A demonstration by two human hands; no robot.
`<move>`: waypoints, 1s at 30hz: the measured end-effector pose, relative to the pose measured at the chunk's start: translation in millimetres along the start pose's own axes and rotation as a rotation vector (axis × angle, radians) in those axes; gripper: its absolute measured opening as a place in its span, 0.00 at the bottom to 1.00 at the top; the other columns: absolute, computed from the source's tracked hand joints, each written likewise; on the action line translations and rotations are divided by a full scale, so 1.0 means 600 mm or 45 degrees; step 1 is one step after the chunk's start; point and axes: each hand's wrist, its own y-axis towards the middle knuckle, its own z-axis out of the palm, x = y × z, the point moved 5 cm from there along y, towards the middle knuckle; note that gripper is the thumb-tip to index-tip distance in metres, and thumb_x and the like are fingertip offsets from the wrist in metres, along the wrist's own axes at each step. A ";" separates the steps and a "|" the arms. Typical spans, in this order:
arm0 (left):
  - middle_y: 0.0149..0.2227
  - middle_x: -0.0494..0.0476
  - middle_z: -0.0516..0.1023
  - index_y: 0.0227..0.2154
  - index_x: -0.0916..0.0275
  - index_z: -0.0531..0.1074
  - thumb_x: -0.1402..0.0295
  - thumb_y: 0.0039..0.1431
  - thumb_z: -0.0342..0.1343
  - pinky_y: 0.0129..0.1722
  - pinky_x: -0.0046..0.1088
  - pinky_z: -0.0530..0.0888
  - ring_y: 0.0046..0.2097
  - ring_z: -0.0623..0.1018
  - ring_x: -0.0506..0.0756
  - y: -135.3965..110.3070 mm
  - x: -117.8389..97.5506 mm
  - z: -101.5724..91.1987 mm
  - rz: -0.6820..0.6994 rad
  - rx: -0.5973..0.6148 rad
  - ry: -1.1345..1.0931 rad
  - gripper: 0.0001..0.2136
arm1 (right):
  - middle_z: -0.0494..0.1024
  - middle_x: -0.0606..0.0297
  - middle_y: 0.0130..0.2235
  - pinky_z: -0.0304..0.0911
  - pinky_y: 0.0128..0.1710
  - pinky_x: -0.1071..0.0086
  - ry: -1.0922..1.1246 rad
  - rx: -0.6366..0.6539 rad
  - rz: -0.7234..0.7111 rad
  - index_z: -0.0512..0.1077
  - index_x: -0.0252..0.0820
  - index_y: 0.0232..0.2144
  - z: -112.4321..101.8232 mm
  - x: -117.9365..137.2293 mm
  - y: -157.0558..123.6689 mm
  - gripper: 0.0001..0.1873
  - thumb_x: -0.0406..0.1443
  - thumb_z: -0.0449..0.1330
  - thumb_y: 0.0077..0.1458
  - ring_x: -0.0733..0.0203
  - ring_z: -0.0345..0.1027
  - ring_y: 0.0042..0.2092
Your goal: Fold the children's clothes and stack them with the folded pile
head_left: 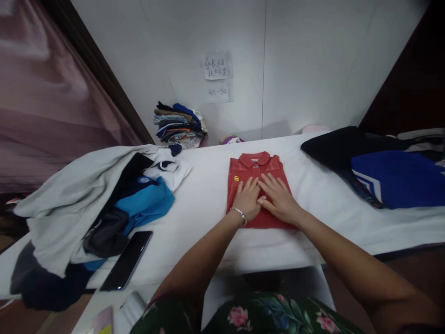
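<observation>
Two spread hands, your left hand (pixel 247 200) and right hand (pixel 280 200), lie flat, gripping nothing, presumably pressing smooth the folded red shirt (pixel 264 220) mid-worktop (pixel 200 204); the heaped clothes (pixel 81 195) at left leave it working room.

Room either side
Left of the left hand (pixel 247 198), white cloth (pixel 200 199) gives room up to the clothes heap (pixel 79 185) and phone (pixel 128 260); right of the right hand (pixel 281 198), up to the blue garment (pixel 405 178).

Your L hand (pixel 249 199) & R hand (pixel 280 198) lie flat on folded red shirt (pixel 253 171) atop white-covered counter (pixel 203 195); phone (pixel 128 260) & clothes pile (pixel 90 195) to your L.
</observation>
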 end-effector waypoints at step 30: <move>0.61 0.63 0.62 0.57 0.62 0.61 0.71 0.48 0.56 0.62 0.47 0.52 0.63 0.58 0.60 -0.170 0.140 0.015 0.061 0.150 0.148 0.30 | 0.59 0.58 0.62 0.53 0.60 0.54 -0.038 0.059 -0.003 0.56 0.45 0.61 0.045 -0.123 -0.198 0.30 0.39 0.52 0.57 0.53 0.50 0.63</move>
